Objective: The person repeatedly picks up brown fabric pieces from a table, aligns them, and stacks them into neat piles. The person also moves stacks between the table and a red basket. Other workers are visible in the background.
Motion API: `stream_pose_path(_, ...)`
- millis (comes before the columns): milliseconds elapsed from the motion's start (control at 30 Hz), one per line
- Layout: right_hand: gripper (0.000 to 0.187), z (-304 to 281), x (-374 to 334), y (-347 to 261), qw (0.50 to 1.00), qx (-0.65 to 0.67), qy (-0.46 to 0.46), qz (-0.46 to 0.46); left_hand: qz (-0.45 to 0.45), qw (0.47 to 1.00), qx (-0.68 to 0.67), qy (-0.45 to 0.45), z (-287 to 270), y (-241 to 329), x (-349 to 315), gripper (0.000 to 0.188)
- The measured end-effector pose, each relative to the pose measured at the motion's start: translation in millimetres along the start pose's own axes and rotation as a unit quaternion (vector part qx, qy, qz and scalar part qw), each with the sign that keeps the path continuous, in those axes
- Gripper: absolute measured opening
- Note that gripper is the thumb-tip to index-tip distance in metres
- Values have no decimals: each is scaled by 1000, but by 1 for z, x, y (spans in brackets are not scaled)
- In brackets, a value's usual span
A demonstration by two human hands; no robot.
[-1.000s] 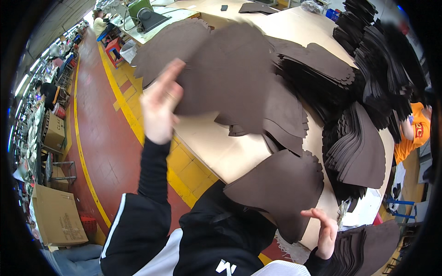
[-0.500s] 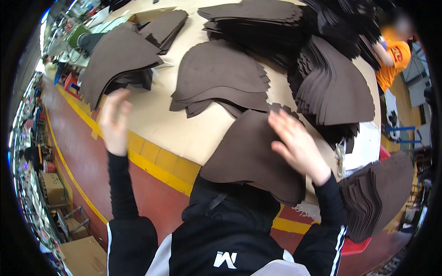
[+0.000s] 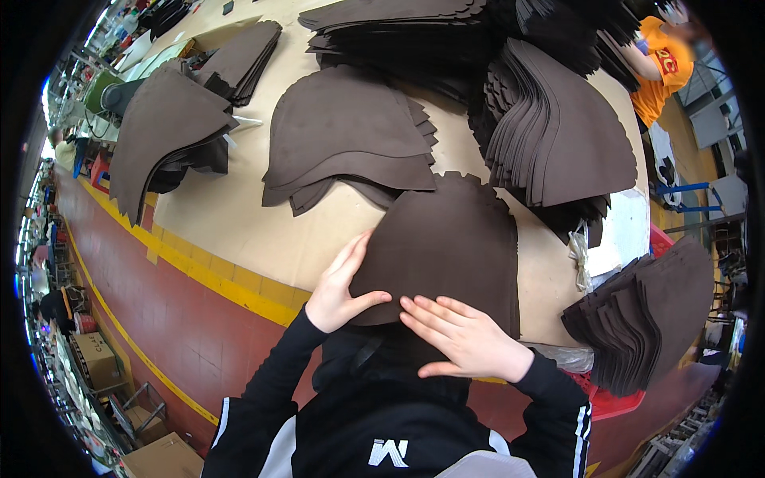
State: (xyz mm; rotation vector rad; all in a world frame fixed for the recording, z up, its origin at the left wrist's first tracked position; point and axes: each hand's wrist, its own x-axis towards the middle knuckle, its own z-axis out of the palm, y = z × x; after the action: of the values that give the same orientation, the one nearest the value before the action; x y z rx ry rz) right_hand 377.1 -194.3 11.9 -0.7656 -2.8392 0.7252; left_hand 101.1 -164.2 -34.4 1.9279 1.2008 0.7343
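Observation:
A dark brown, leather-like cut piece [image 3: 450,239] lies in front of me at the near table edge, one side curved and its far edge notched. My left hand [image 3: 339,291] is at its left edge, fingers stretched along the side and thumb over the near corner. My right hand [image 3: 462,334] rests with flat fingers on the near edge. Both hands are open. Whether other layers lie under the piece is hidden. Just beyond it lies a fanned pile of similar brown pieces [image 3: 343,127].
More piles surround this spot: a brown stack [image 3: 167,119] at left, a tall fanned stack [image 3: 558,127] at right and a dark stack [image 3: 398,36] at the back. Brown pieces [image 3: 645,315] sit on a red crate [image 3: 617,404]. A person in orange [image 3: 665,64] stands far right.
My left hand has come in from the left to the piece's left edge. My right hand has slid from its far right part to the near edge. The piece now lies straighter.

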Motion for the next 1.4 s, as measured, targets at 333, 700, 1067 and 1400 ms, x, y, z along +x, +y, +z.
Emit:
stream_pose_path(333,68,-47,-21,50,964,-9,197,178,-98,991,-24,89,11,17,11,80)
stream_pose_path(700,86,4,27,19,999,-10,42,-2,-73,990,32,117,-5,16,16,52)
stream_pose_path(1067,66,10,34,18,999,-5,51,16,-221,899,-375,40,-7,-3,17,41)
stream_pose_path(1400,51,-47,26,118,941,-21,139,307,-154,952,-262,31,-5,-9,17,42)
